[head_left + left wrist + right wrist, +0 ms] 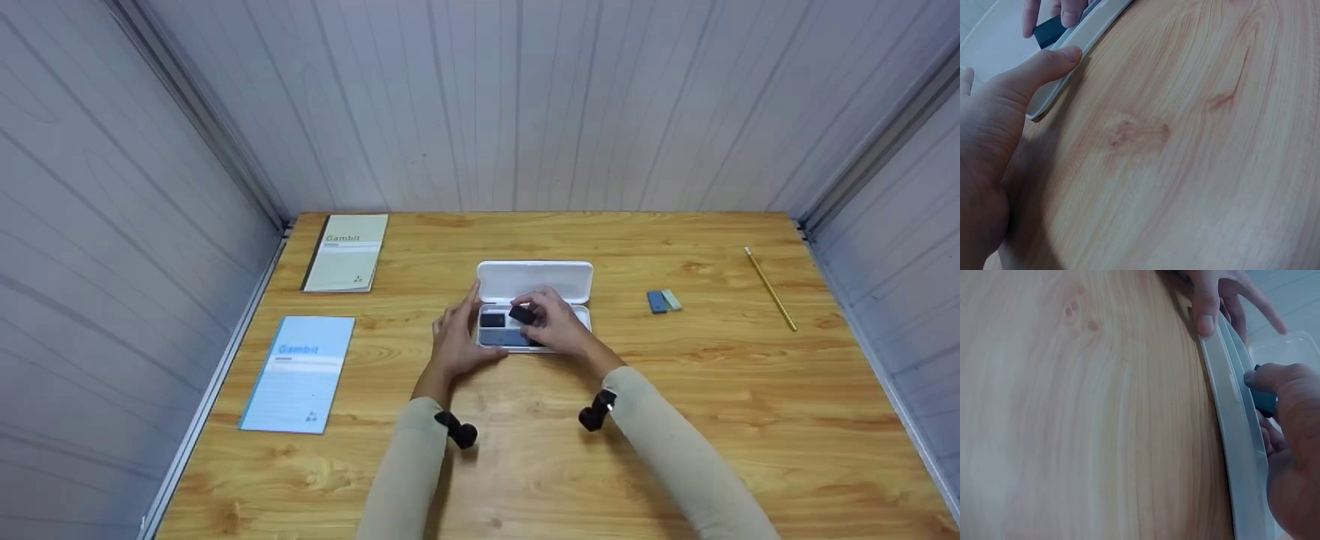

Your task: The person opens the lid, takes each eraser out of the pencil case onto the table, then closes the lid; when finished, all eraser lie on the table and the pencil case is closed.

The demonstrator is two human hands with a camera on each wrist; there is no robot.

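An open white pencil case (535,282) lies mid-table, its lid tipped back. The left hand (455,341) holds it at the left end, thumb on the front edge and fingers at the side towards the back. Above the tray, the right hand (555,324) pinches a small black rectangular block (522,314), perhaps an eraser. In the left wrist view the block (1050,32) shows between fingers and thumb. Another black block (493,320) sits in the tray's left rear compartment. A grey-blue strip (504,337) fills the front compartment; its right part is hidden by the right hand.
Right of the case lie a blue eraser (657,302) and a pale green one (671,300), touching. A yellow pencil (771,289) is farther right. At left are a cream notebook (346,259) and a blue notebook (300,382). Panel walls (517,105) border the table.
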